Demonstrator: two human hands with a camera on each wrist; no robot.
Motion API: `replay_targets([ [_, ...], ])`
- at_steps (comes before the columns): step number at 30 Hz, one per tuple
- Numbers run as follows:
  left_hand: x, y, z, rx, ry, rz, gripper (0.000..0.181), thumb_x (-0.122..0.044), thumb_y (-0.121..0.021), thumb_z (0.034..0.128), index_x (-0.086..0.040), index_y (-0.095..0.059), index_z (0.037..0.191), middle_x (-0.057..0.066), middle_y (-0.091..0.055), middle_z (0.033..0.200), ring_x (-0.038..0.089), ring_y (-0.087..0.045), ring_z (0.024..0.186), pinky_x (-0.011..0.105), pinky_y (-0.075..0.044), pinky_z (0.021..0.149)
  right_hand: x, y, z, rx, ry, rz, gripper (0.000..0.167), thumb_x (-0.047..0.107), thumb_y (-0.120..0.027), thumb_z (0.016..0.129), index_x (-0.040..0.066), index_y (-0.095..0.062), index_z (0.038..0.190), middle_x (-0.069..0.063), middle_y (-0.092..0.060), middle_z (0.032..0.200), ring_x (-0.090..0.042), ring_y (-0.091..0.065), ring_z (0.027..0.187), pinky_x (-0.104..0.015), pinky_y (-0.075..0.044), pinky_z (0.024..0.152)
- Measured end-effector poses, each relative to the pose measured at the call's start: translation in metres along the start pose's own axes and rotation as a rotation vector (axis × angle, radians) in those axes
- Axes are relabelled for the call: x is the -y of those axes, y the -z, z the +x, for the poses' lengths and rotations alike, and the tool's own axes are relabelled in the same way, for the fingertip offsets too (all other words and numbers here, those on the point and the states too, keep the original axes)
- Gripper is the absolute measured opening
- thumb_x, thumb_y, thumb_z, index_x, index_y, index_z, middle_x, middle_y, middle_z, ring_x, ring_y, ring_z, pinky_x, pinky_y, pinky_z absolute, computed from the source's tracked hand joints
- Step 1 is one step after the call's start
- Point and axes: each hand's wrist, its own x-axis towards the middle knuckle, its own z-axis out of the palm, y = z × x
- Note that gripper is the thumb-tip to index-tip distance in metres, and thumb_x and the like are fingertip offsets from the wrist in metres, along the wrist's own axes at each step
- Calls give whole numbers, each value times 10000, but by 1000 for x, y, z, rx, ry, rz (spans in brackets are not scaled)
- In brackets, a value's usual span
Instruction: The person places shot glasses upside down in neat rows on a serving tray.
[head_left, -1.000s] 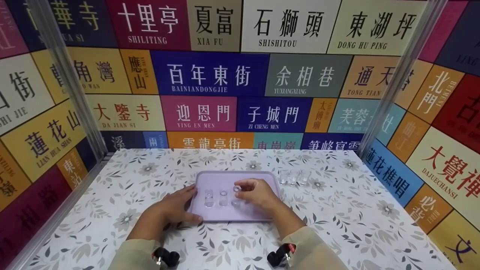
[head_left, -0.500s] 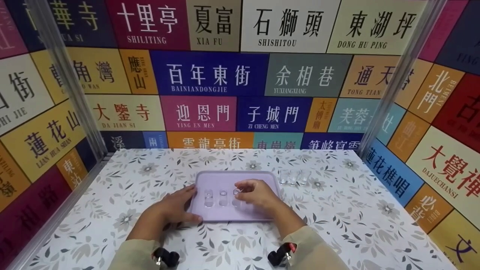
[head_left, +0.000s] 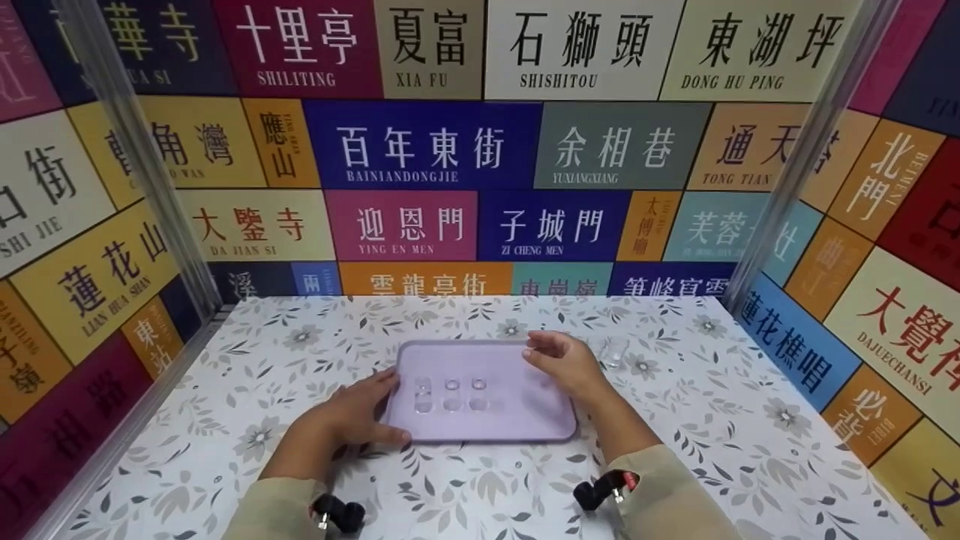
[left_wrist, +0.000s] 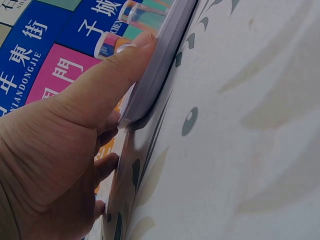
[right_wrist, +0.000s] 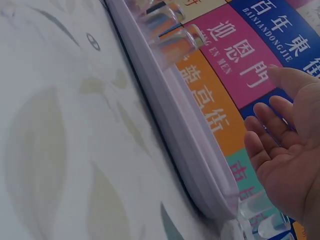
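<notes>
A lilac tray (head_left: 532, 421) lies on the table with three small clear shot glasses on it in a row: a left one (head_left: 423, 403), a middle one (head_left: 451, 402) and a right one (head_left: 478, 402). My left hand (head_left: 352, 412) rests against the tray's left side. In the left wrist view its thumb (left_wrist: 120, 67) lies at the tray's rim. Above the tray's far right corner is my right hand (head_left: 568, 367), holding nothing; the right wrist view shows its fingers (right_wrist: 272, 125) loosely bent. More clear glasses (head_left: 613, 352) stand just beyond that hand, partly hidden by it.
The table (head_left: 300, 367) has a white cloth with grey leaves and flowers. Colourful panels (head_left: 420, 146) with printed characters rise behind and at both sides. Clear vertical posts (head_left: 787, 165) mark the back corners.
My right hand has left the right-hand glass on the tray and moved right and away from me, towards the other glasses. My left hand stays at the tray's left side.
</notes>
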Motion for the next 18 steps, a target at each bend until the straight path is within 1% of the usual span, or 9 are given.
replay_targets([
  [2,0,0,1,4,-2,2,1206,-728,-869,735,-295,-301,1706,-109,-169,1816,390,-142,1688,699,-61,1354,-3,12,2,-16,9,8,525,246,-809,972,86,-661,1449,-128,-711,1406,-272,-668,1292,-268,-578,1031],
  [5,-1,0,1,10,12,-12,1216,-731,-872,726,-312,-290,1708,-128,-155,1816,399,-124,1689,712,-61,1347,-5,28,4,-47,-9,39,537,258,-801,981,91,-643,1466,-130,-680,1456,-274,-641,1340,-227,-580,1031],
  [7,-1,1,1,14,22,-23,1230,-736,-876,715,-325,-280,1709,-137,-145,1816,415,-115,1687,729,-75,1337,-6,38,6,-68,-25,59,545,269,-794,989,104,-630,1482,-125,-658,1491,-257,-626,1357,-210,-571,1041],
  [9,-2,1,0,17,33,-32,1240,-735,-882,705,-335,-274,1709,-141,-139,1817,434,-108,1683,746,-85,1327,-6,46,6,-95,-27,68,544,274,-795,988,109,-631,1480,-122,-654,1497,-251,-627,1352,-178,-569,1020],
  [12,-2,1,0,23,52,-46,1244,-737,-887,694,-356,-271,1707,-153,-134,1815,466,-87,1677,760,-89,1318,-8,60,7,-124,-24,57,531,260,-782,999,114,-626,1485,-120,-649,1505,-246,-621,1359,-134,-555,993],
  [14,-1,1,0,25,59,-49,1244,-740,-888,690,-367,-273,1704,-157,-132,1815,483,-73,1673,766,-82,1314,-8,69,6,-144,-26,31,535,286,-785,996,127,-630,1482,-112,-655,1500,-246,-619,1365,-107,-549,961],
  [18,1,0,0,20,60,-44,1243,-750,-887,682,-381,-278,1701,-161,-137,1813,479,-77,1674,763,-81,1317,-11,86,6,-192,-63,19,598,358,-797,983,158,-605,1513,-91,-630,1533,-231,-591,1407,-102,-529,981],
])
